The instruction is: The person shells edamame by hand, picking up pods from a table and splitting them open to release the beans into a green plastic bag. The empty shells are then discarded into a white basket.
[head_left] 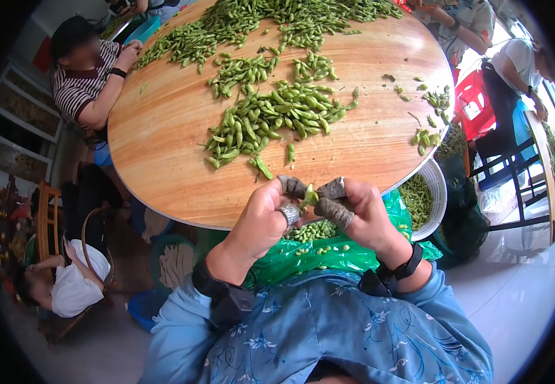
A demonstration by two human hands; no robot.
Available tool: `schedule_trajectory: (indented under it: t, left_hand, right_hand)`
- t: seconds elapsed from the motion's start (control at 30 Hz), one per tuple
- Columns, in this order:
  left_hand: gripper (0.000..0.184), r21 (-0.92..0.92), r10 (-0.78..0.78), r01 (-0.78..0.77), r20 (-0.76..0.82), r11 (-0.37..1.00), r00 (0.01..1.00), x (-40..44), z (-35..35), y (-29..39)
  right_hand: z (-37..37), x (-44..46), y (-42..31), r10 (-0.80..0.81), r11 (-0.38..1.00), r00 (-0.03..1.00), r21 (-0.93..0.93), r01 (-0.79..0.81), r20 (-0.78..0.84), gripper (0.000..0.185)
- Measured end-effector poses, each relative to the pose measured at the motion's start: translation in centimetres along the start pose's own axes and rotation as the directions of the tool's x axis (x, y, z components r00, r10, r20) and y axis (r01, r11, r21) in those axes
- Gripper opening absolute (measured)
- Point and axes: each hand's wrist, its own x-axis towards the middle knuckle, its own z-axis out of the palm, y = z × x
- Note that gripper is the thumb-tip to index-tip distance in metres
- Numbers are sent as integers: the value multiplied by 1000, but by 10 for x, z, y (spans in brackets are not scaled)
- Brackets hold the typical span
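Left hand: wrapped fingertips are closed on the left side of the pod. Pod: located between both hands, at the fingertips. Expect a light, pliable piece, possibly slightly slippery, with a skin likely to split under pressure — hold by opposite sides, fingertips only. Right hand: wrapped fingertips appear pinched against the pod's right side.

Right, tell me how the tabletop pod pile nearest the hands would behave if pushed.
The pod pile would probably spread, since its pods lie loosely heaped. Each pod looks slim, so likely light. Their lumpy shapes suggest sliding more than rolling.
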Motion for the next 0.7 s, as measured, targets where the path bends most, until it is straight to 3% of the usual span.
schedule_trajectory:
  t: [0.1,0.17,0.2,0.23,0.27,0.3,0.33,0.4,0.43,0.47,0.5,0.57,0.63,0.7]
  left_hand:
    - [16,5,64,-64,-1,998,998,-3,0,6]
    - [16,4,111,-111,-16,994,994,0,6,1]
    - [16,4,160,-160,-31,987,987,1,7,-1]
    - [16,4,160,-160,-33,987,987,1,7,1]
    - [14,39,94,-93,-25,995,995,0,6,5]
    - [13,74,26,-24,-18,997,999,0,4,7]
    - [13,74,26,-24,-16,997,1000,0,0,8]
    - [9,-108,-71,84,119,991,990,1,-7,7]
    - [9,-108,-72,85,118,991,990,1,-5,5]
    - [8,-280,-63,81,72,957,995,1,-1,2]
    - [7,-444,-64,69,27,894,998,2,2,0]
    - [6,-435,-39,64,65,898,997,3,2,0]
    - [7,-431,-19,58,96,901,995,2,0,1]
    - [11,-67,66,-61,81,996,995,1,-5,3]
  right_hand:
    - [-5,0,5,83,995,996,52,-82,-22,11]
    - [-3,0,3,21,992,1000,-121,-23,-18,8]
    - [-3,0,1,22,992,1000,-121,-24,-16,8]
    - [-4,0,-2,-64,948,998,-310,66,16,7]
    - [-5,-1,-4,-143,861,988,-485,156,63,6]
    - [-6,-1,-2,-144,860,988,-486,156,62,6]
    - [-7,-1,0,-139,886,988,-439,151,61,6]
    - [-5,-2,2,-131,909,989,-390,145,61,7]
    - [-2,-1,0,-102,956,995,-279,96,-9,10]
    - [0,-1,0,-64,986,995,-160,51,-76,13]
    - [-1,-1,2,-63,986,995,-160,49,-79,13]
    - [-3,2,9,39,995,998,94,-34,-52,18]
    - [-5,2,7,-3,993,998,119,11,-64,17]
    - [-8,2,8,-49,988,995,139,61,-86,17]
